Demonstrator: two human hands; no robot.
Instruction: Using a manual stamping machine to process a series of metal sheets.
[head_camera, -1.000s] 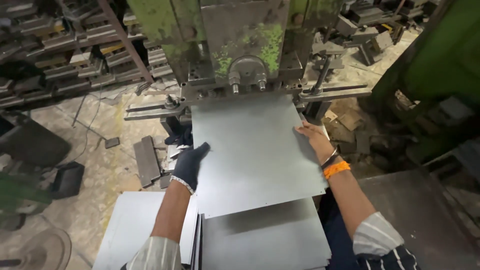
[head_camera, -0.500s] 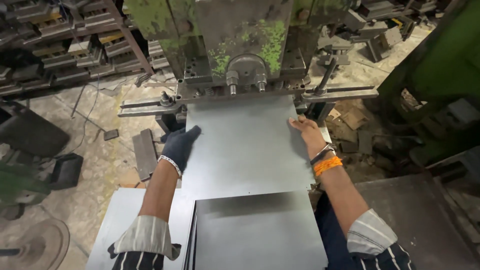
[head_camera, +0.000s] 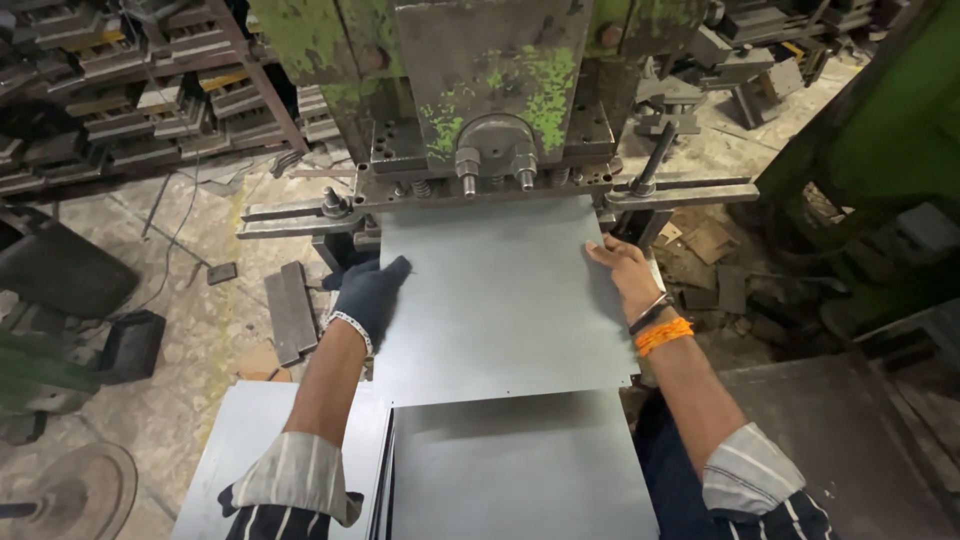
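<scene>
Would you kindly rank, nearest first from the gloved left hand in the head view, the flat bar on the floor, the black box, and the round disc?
From the left hand:
1. Flat bar, just to its left on the floor.
2. Black box, farther left.
3. Round disc, at the lower left corner.

The press bed (head_camera: 500, 195) in front of me carries a flat grey metal sheet (head_camera: 500, 300), its far edge under the green machine head. Nearer to me a stack of similar sheets (head_camera: 520, 470) lies on a low table (head_camera: 240, 450), which stands on the dusty concrete floor (head_camera: 190, 330).
</scene>
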